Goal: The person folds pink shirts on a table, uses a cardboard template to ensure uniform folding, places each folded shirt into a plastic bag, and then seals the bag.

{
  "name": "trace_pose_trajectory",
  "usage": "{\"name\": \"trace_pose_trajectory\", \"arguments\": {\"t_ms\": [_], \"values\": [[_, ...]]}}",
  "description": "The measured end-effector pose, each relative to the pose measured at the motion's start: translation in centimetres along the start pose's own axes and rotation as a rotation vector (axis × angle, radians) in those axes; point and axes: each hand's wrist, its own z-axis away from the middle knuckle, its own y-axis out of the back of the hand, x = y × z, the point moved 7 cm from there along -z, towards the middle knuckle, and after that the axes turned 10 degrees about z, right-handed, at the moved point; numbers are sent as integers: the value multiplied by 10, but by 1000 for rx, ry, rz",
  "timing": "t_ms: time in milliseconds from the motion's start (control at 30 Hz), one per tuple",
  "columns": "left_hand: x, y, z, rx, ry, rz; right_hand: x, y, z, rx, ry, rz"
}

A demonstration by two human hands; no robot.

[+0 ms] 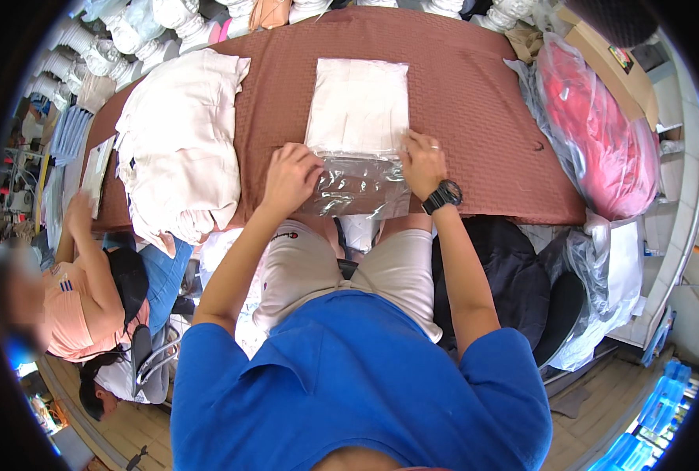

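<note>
A flat, folded white garment (357,106) lies in a clear plastic bag (361,188) on the brown tablecloth in front of me. The loose end of the bag hangs over the near table edge, toward my lap. At its left edge, just below the garment, the fingers of my left hand (290,177) are closed on the plastic. My right hand (423,163), with a ring and a black watch (442,196), pinches the opposite edge. To the left of the bag rises a large pile of white garments (184,141).
Red goods in a clear bag (593,125) lie on the right of the table, beside a cardboard box (616,71). A co-worker in a peach shirt (82,306) sits at the left, hands near another flat package (98,174). White balusters (181,20) line the far side.
</note>
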Motion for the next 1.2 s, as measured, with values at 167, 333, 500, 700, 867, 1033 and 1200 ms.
{"name": "trace_pose_trajectory", "arguments": {"t_ms": [167, 333, 500, 700, 867, 1033, 1200], "values": [[3, 26, 5, 189, 166, 299, -28, 48, 12, 12, 73, -215], [14, 9, -1, 221, 48, 12, -34, 28, 26, -118, 25, -162], [17, 14, 20, 98, 1, 50, -6, 30, 62, -89, 59, -225], [-25, 49, 48, 216, 139, 298, 30, 45, 71, -75, -137, -491], [-26, 26, 34, 117, 202, 364, 14, 35, 49, 64, 116, -311], [1, 32, 19, 186, -87, 160, 10, 26, 49, 55, 149, -246], [-21, 21, 19, 122, -139, 312, -6, 35, 45, 157, 373, -103]]}}
